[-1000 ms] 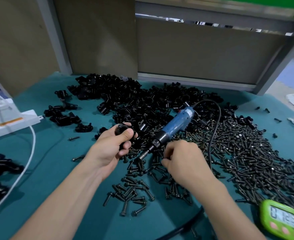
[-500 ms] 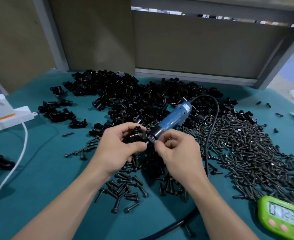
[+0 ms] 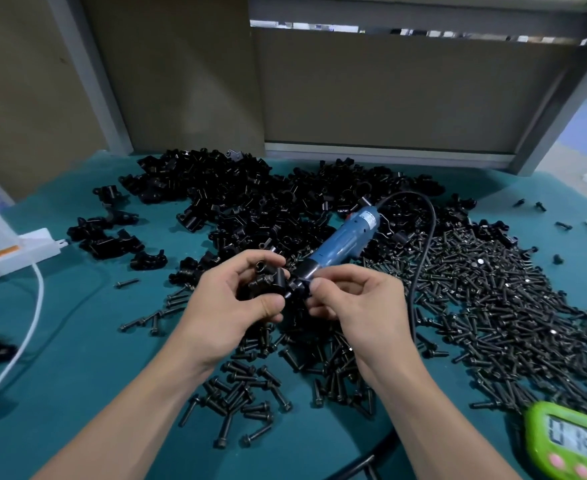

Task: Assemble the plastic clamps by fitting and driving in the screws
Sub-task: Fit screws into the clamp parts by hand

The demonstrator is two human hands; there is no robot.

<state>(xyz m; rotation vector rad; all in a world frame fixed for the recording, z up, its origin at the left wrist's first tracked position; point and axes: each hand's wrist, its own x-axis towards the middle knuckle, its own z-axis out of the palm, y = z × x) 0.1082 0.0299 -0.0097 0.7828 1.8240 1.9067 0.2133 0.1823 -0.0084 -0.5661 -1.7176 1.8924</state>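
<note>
Gripping a black clamp (image 3: 266, 283) in your left hand (image 3: 224, 315) over the worktop (image 3: 77, 344) middle | your right hand (image 3: 366, 308) pinches a small dark piece (image 3: 297, 289) against it | blue screwdriver (image 3: 345, 239) lies behind, label unreadable | screws (image 3: 493, 306) heaped right | green timer (image 3: 570, 445), near right corner, digits blurred.

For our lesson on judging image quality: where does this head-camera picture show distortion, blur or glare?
Head view: the wide lens slants the grey metal frame post near the left edge; the green digital timer at lower right looks soft; glints dot the heap of black screws; the black plastic clamp loses detail in shadow.
</note>
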